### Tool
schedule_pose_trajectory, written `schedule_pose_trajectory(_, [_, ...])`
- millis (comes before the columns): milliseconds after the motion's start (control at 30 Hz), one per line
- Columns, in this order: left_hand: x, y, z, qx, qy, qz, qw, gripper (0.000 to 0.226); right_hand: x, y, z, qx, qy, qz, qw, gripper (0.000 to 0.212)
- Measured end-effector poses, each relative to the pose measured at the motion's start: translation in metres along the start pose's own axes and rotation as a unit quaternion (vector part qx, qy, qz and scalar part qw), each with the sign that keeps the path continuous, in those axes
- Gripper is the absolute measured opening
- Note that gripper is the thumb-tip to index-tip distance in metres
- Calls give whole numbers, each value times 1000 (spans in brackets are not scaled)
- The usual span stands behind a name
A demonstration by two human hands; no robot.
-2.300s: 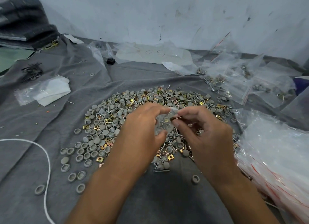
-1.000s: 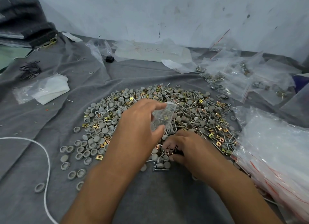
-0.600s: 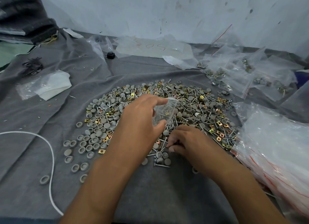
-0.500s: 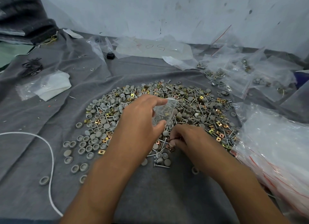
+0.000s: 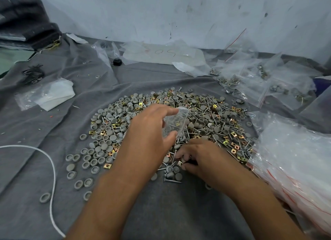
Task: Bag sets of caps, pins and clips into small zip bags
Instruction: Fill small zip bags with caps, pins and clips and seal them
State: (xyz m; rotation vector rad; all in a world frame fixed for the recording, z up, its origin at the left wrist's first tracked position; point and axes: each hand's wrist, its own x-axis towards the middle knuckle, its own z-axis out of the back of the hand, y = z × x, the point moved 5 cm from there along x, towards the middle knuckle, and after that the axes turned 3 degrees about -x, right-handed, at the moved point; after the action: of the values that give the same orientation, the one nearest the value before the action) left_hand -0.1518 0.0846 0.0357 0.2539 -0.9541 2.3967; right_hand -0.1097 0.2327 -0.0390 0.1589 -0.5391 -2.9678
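Note:
A wide pile of grey caps [image 5: 111, 137], metal pins [image 5: 206, 114] and gold clips [image 5: 234, 146] is spread on a grey cloth [image 5: 161, 213]. My left hand [image 5: 152, 135] holds a small clear zip bag [image 5: 176, 122] above the pile, with some parts inside it. My right hand [image 5: 198, 159] is down on the near edge of the pile, its fingers curled and pinching at small parts there; which part it has is hidden by the fingers.
A heap of empty zip bags [image 5: 295, 164] lies at the right. Filled bags [image 5: 250, 82] sit at the back right. A white cord [image 5: 52, 168] curves at the left, beside a white bag [image 5: 52, 94]. A wall stands behind.
My right hand left the bag's mouth and dropped to the near edge of the pile, then shifted slightly among the parts. My left hand kept holding the bag.

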Motion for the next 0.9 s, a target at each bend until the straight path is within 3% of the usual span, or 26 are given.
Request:
schedule_pose_trajectory(433, [0,2,0,6,-4,-6,1000,51,-3,-2,10,20,-41,10,999,11])
schedule_pose_trajectory(567, [1,3,0,0,-2,-9,1000,52,-8,1,28,135,-126,25,982,10])
schedule_pose_trajectory(733, [0,3,-3,-4,5,-4,1000,53,-20,10,58,230,-292,89,924,6])
schedule_pose_trajectory(900, [0,1,-6,-2,7,-10,1000,53,-20,22,64,141,-388,75,908,10])
